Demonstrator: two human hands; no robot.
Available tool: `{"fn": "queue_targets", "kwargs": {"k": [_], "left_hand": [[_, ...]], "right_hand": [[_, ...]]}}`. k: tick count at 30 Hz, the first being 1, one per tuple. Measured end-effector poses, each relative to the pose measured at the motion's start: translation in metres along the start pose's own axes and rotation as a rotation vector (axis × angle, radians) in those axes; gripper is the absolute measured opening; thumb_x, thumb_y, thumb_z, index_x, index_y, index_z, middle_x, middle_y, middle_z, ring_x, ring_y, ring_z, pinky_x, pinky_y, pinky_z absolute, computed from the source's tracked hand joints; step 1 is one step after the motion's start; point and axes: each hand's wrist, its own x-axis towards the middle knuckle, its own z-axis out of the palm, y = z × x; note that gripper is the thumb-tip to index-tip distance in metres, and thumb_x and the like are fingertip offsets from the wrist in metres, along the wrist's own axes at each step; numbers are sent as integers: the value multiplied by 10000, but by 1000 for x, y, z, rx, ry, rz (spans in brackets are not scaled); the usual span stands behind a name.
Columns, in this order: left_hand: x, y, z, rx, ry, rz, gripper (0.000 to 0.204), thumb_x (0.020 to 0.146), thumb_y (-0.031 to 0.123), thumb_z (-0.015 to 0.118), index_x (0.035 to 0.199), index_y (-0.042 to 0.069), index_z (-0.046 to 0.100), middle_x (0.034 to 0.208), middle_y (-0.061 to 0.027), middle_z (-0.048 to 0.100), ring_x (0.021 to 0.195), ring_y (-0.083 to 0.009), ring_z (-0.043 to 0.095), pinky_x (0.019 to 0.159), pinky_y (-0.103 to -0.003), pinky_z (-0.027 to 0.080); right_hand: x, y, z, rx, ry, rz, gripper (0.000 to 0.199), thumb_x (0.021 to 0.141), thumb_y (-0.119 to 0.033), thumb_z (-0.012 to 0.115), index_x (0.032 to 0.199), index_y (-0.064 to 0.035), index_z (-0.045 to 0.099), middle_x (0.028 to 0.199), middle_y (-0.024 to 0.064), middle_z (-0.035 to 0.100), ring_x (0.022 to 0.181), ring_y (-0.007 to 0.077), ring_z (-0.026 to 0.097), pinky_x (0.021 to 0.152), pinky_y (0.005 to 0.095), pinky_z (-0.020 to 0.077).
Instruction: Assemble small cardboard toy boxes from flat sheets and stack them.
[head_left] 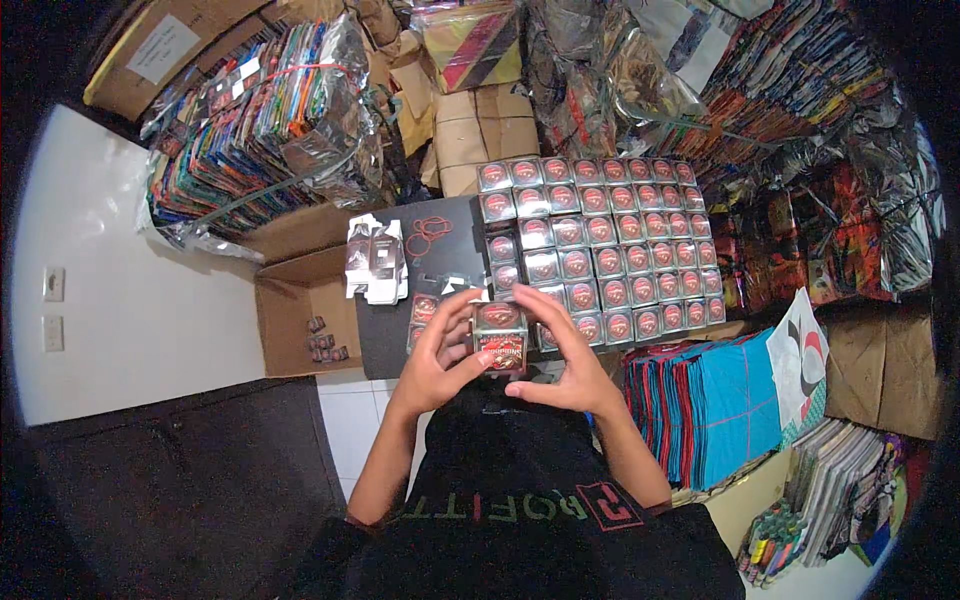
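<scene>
Head view: both hands meet in front of the chest around 1 small box (500, 337), red and silver with a clear top. The left hand (437, 352) wraps its left side, fingers curled over the upper edge and thumb laid across the front. The right hand (567, 358) cups the right side, fingers arched over the top and thumb under the lower corner. The box's back and bottom are hidden by the palms, so how far it is closed cannot be told. It hangs above the near edge of the dark counter (450, 245), touching nothing else.

Beyond it, on the right half of the counter, stands a grid of finished boxes (600, 245), packed side by side; the nearest row is partly covered by the hands. Flat folded cartons (375, 260) lie at the counter's left edge, with red rubber bands (428, 232) near the far edge. Left of the counter, an open cardboard box (300, 310) holds a few small dark pieces, too small to make out. A stack of blue and red sheets (705, 400) sits to the right. Foil-wrapped bundles (290, 110) fill the background, blurred toward the rim.
</scene>
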Motion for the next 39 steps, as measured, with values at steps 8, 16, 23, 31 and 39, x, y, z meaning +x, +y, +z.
{"fn": "queue_targets", "kwargs": {"k": [8,16,23,31,39], "left_hand": [[3,0,-4,136,-1,8,807,831,71,798,1543,87,417,1500,-99,472,1431,-237,438,1171,-439,371],[21,-11,-19,482,66,89,698,791,125,832,1429,65,557,1413,-122,590,1303,-241,579,1072,-418,501],[70,-51,-30,447,216,145,665,788,-41,770,1408,51,550,1412,-134,535,1281,-255,593,1040,-414,556],[132,-100,-43,357,314,43,717,821,-85,746,1478,61,498,1414,-142,503,1341,-335,554,1035,-415,578],[150,-125,-37,329,310,107,723,835,-106,715,1498,53,472,1427,-135,493,1340,-312,550,1041,-410,572]], "right_hand": [[-3,14,1,237,81,233,757,877,-134,781,1538,-18,429,1473,147,538,1313,248,556,1124,385,429],[5,33,4,160,148,217,630,880,-129,782,1445,-34,520,1373,129,613,1227,231,614,1047,372,484],[37,69,6,-267,170,190,423,884,-89,716,1289,-25,612,1115,185,646,1009,359,640,897,430,510],[63,116,-8,-542,222,151,432,871,-71,634,1303,-66,633,1130,168,627,1077,389,586,935,498,454],[65,125,-2,-622,187,186,429,859,-93,645,1288,-80,661,1175,151,609,1106,362,564,953,494,438]]}}
